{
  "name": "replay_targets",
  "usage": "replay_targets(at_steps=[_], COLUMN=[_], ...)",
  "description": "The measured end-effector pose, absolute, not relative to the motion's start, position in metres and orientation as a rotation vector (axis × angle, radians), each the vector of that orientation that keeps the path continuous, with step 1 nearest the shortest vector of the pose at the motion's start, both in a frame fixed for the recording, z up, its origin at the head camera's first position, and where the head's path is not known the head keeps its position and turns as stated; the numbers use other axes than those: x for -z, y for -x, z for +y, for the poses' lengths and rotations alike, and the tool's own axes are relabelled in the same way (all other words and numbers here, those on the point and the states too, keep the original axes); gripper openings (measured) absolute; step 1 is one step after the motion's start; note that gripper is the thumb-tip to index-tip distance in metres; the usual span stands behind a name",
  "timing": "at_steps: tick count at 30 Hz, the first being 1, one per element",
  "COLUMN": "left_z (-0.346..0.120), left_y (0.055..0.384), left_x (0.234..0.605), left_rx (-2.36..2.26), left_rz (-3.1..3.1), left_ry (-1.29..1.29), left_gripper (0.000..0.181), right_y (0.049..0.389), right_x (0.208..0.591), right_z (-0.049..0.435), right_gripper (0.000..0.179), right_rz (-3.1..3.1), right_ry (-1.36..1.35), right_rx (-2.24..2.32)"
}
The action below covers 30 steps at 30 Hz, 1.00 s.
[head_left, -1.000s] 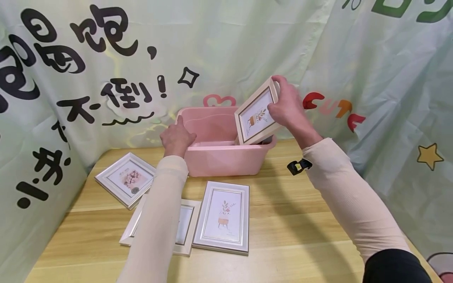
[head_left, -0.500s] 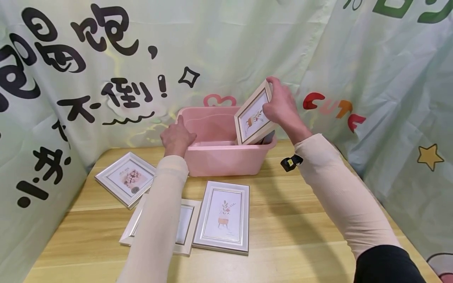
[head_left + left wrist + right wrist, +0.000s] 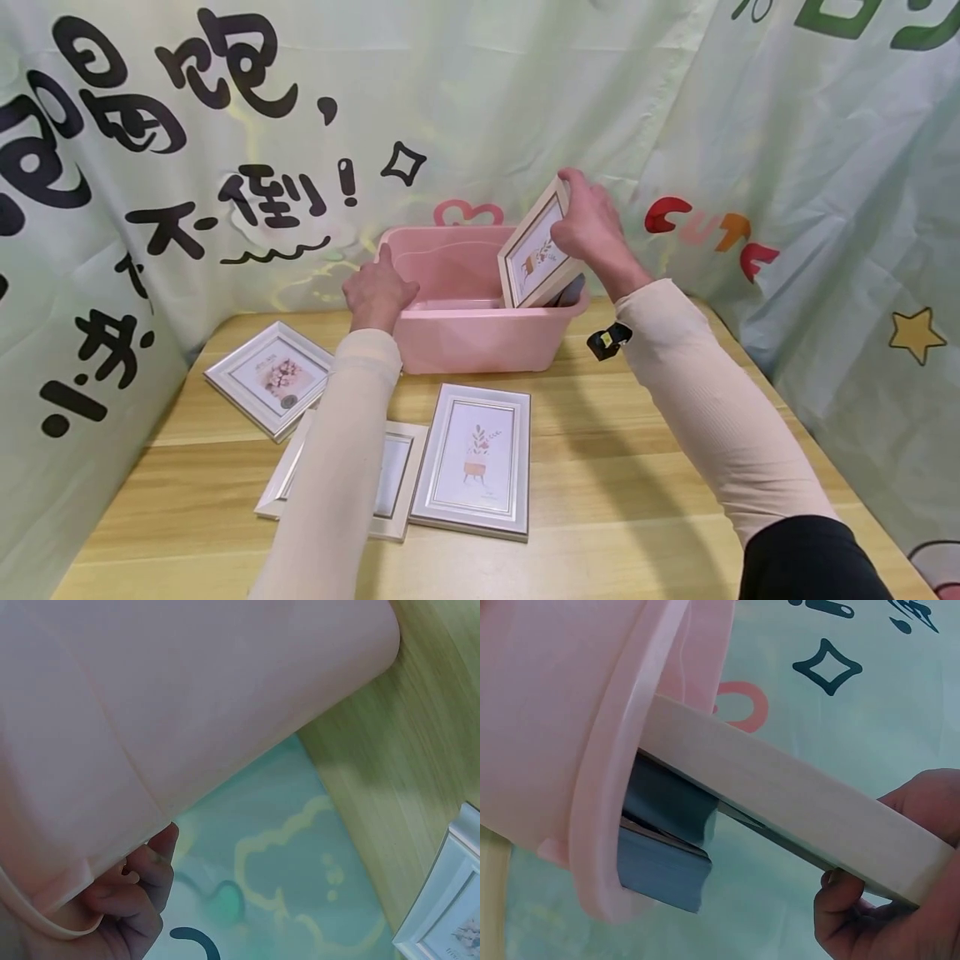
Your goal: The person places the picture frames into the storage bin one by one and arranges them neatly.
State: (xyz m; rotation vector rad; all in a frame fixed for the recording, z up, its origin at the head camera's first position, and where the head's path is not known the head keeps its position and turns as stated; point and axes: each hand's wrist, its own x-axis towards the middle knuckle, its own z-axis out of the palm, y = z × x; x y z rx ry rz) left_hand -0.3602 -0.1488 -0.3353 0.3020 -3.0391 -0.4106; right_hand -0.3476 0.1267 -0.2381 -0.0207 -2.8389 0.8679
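Fingers of the right hand (image 3: 594,223) were clamped on a pale picture frame (image 3: 531,257), which stood tilted, partly inside the right end of a pink tub (image 3: 480,343); fingers of the left hand (image 3: 377,292) curled round the tub's left rim, while a silver frame (image 3: 474,462) lay on the table (image 3: 585,537) in front
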Motion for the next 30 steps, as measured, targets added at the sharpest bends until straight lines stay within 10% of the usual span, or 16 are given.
replay_targets(at_steps=[30], left_z=[-0.149], left_y=[0.361], left_x=[0.336], left_rx=[0.399], left_rz=[-3.042], left_ry=[-0.317], left_gripper=[0.087], right_y=[0.369], right_x=[0.259], right_z=[0.109], right_gripper=[0.079], right_rz=[-2.882], right_ry=[0.051], right_rx=[-0.88])
